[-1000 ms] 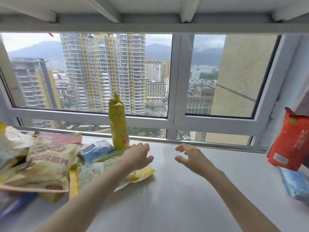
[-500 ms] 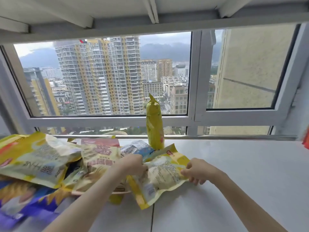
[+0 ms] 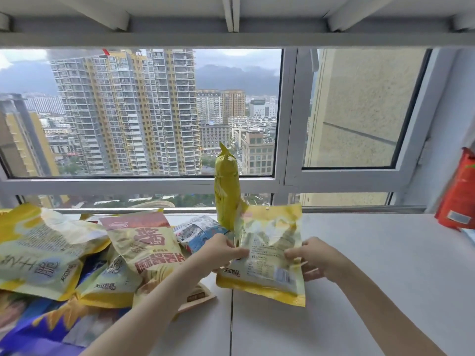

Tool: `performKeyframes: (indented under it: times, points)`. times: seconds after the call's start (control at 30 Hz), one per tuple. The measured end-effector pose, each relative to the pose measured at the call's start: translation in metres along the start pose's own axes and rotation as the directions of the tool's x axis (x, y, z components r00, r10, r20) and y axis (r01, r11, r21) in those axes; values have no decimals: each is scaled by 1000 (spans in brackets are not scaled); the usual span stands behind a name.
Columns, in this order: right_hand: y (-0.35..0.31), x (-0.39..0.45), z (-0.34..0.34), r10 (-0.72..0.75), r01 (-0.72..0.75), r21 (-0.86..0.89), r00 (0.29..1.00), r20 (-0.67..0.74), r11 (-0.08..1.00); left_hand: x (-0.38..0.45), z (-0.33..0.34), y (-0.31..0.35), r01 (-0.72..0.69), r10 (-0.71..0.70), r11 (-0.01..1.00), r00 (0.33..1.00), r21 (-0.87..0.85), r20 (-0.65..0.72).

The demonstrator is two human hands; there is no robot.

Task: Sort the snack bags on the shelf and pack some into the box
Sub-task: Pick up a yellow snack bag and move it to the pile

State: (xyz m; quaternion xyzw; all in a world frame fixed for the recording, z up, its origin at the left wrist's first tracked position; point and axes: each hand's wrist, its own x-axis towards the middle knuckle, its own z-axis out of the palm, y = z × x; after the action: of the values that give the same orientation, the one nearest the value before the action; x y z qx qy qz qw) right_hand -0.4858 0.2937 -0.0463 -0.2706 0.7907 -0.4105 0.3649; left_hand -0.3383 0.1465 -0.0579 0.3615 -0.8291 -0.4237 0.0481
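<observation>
A yellow snack bag [image 3: 267, 250] with a printed back label is held upright above the white shelf [image 3: 372, 265]. My left hand [image 3: 221, 250] grips its left edge and my right hand [image 3: 312, 258] grips its right edge. Behind it a tall narrow yellow bag [image 3: 227, 191] stands upright near the window. A pile of snack bags lies at the left: a beige and red bag [image 3: 146, 250], a large yellow bag [image 3: 41, 250], a blue and white bag [image 3: 198, 232] and purple bags [image 3: 38, 327].
A red bag [image 3: 460, 196] stands at the right end of the shelf against the wall, with a pale blue bag [image 3: 470, 235] below it. The window frame [image 3: 288, 181] runs along the back. Another shelf [image 3: 231, 19] hangs close overhead. No box is in view.
Both hands have taken hold of the yellow snack bag that lay flat by the pile and lifted it upright. The view swung left, then back right.
</observation>
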Motion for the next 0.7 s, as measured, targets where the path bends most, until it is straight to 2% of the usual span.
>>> performKeyframes:
  times: [0.17, 0.27, 0.33, 0.43, 0.53, 0.57, 0.6, 0.7]
  points:
    - [-10, -12, -27, -163, 187, 228, 979, -122, 955, -6, 5, 30, -194, 139, 934, 971, -301, -195]
    - [-12, -16, -40, -245, 291, 309, 953, -181, 905, -9, 9, 46, -314, 203, 890, 922, -331, -329]
    - [-14, -20, -45, -296, 344, 329, 936, -188, 879, -9, 11, 54, -353, 223, 873, 902, -336, -370]
    - [-15, -23, -50, -320, 386, 311, 916, -243, 868, -7, 18, 63, -369, 252, 903, 870, -220, -424]
    - [-18, -22, -48, -304, 412, 249, 875, -378, 877, -7, 27, 73, -434, 355, 901, 722, 10, -594]
    - [-21, -22, -46, -302, 425, 236, 855, -421, 874, -9, 31, 78, -479, 403, 877, 687, 41, -605]
    - [-24, -22, -43, -306, 443, 231, 836, -456, 866, -10, 36, 83, -508, 439, 860, 693, 45, -572]
    - [-33, -26, -30, -368, 509, 180, 785, -498, 842, -16, 52, 98, -507, 490, 859, 766, 79, -417]
